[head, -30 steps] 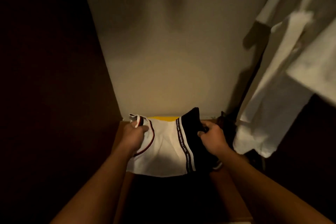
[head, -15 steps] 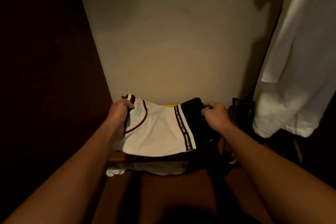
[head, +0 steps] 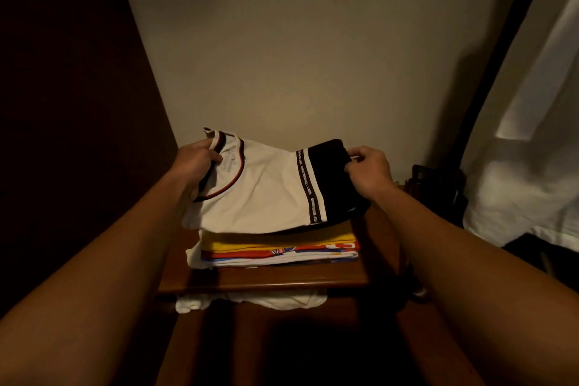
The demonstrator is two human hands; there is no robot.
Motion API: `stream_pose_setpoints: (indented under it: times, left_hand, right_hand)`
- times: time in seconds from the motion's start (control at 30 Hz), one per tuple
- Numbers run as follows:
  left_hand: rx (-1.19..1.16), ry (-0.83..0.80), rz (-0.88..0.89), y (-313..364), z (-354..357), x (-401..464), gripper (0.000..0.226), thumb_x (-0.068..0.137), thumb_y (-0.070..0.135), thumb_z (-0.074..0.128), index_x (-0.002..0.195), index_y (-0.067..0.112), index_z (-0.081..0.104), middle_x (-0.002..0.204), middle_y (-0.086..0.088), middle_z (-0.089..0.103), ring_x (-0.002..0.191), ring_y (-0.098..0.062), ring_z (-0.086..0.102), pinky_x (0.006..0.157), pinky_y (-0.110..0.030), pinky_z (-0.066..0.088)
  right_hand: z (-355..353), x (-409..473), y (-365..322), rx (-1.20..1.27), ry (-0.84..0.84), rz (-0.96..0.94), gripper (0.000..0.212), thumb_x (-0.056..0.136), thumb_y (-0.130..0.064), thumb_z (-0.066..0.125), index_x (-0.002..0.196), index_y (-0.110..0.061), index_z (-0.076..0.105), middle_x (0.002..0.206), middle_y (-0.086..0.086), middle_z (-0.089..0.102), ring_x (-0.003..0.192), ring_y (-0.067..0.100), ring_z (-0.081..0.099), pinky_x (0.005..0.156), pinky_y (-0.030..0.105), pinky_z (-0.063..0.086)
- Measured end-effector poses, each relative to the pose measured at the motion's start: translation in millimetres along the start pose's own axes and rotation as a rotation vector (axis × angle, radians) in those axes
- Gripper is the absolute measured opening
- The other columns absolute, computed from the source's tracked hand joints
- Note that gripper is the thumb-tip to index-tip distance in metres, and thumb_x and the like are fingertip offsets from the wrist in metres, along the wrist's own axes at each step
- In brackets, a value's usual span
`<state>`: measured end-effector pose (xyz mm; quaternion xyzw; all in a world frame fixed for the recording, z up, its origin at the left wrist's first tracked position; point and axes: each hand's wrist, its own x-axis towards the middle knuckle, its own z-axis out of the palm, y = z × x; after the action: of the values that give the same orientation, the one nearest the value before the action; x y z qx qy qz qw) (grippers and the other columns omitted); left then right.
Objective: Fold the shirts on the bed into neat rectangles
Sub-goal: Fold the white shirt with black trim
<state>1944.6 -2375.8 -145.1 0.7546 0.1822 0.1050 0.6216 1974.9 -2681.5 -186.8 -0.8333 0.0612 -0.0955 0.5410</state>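
I hold a folded shirt (head: 266,188) flat between my two hands, just above a stack (head: 279,249) of folded clothes. The shirt is soft white knit, folded to a rough rectangle, with a ribbed collar edged in a dark red line at its left end and a black band at its right end, set off by a narrow dark tape with small white lettering. My left hand (head: 195,163) grips the collar end, fingers curled over the top edge and into the neck opening. My right hand (head: 368,171) pinches the black end, thumb and fingers closed on the cloth's far corner. The near edge of the shirt sags a little and seems to rest on the stack.

The stack lies in thin flat layers: yellow on top, then red, blue and white, edges mostly squared. It sits on a smooth brown wooden shelf (head: 266,280) with a rounded front lip. Below the lip a crumpled white cloth (head: 250,299) pokes out. Behind is a plain matte wall (head: 297,56); to the right hangs a white garment (head: 529,150) in loose folds.
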Motion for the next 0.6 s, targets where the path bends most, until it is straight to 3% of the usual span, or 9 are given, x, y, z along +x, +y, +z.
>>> stream_pose_setpoints:
  times: [0.2, 0.3, 0.4, 0.47, 0.53, 0.6]
  left_hand:
    - [-0.044, 0.01, -0.015, -24.3, 2.0, 37.7, 0.053, 0.092, -0.006, 0.056, 0.127, 0.034, 0.062, 0.092, -0.006, 0.066, 0.07, -0.018, 0.057, 0.065, -0.025, 0.047]
    - [-0.04, -0.008, -0.106, -66.3, 2.7, 59.5, 0.039, 0.092, -0.003, 0.059, 0.114, 0.027, 0.07, 0.09, -0.01, 0.07, 0.064, -0.022, 0.061, 0.059, -0.027, 0.051]
    - [0.061, -0.105, -0.235, -115.0, 1.2, 69.5, 0.024, 0.089, 0.01, 0.072, 0.113, 0.01, 0.071, 0.095, -0.014, 0.07, 0.077, -0.025, 0.064, 0.067, -0.032, 0.05]
    - [0.12, -0.106, -0.294, -131.8, -1.0, 71.2, 0.033, 0.078, 0.018, 0.084, 0.108, 0.01, 0.073, 0.101, -0.008, 0.074, 0.085, -0.024, 0.071, 0.068, -0.032, 0.056]
    - [0.198, -0.114, -0.291, -144.9, -5.1, 82.8, 0.056, 0.056, 0.023, 0.094, 0.107, 0.014, 0.074, 0.104, -0.007, 0.075, 0.09, -0.027, 0.073, 0.073, -0.036, 0.06]
    - [0.26, -0.095, -0.219, -144.5, -4.6, 89.4, 0.085, 0.041, 0.023, 0.093, 0.122, 0.02, 0.069, 0.122, -0.007, 0.069, 0.101, -0.027, 0.07, 0.084, -0.039, 0.06]
  right_hand:
    - [29.5, 29.8, 28.9, -0.031, 0.024, 0.029, 0.037, 0.095, 0.004, 0.055, 0.126, -0.014, 0.064, 0.106, 0.001, 0.063, 0.082, 0.009, 0.06, 0.062, 0.018, 0.049]
    - [44.7, 38.5, 53.3, -0.061, -0.004, 0.108, 0.035, 0.094, 0.008, 0.055, 0.123, -0.01, 0.064, 0.11, 0.009, 0.066, 0.087, 0.02, 0.064, 0.071, 0.03, 0.057]
    - [55.9, 36.8, 82.2, -0.102, -0.107, 0.237, 0.033, 0.093, 0.01, 0.055, 0.123, -0.002, 0.062, 0.109, 0.018, 0.068, 0.086, 0.03, 0.067, 0.08, 0.042, 0.059]
    - [59.4, 34.5, 93.8, -0.087, -0.083, 0.275, 0.029, 0.094, 0.001, 0.059, 0.122, -0.006, 0.064, 0.107, 0.015, 0.07, 0.08, 0.026, 0.067, 0.077, 0.04, 0.059]
    - [61.6, 32.9, 97.0, -0.084, -0.065, 0.285, 0.028, 0.096, -0.015, 0.06, 0.124, -0.008, 0.063, 0.106, 0.013, 0.069, 0.084, 0.025, 0.066, 0.075, 0.036, 0.058]
    - [62.4, 31.6, 97.5, -0.095, -0.095, 0.301, 0.033, 0.101, -0.025, 0.056, 0.128, -0.006, 0.057, 0.108, 0.012, 0.065, 0.091, 0.026, 0.065, 0.074, 0.034, 0.054]
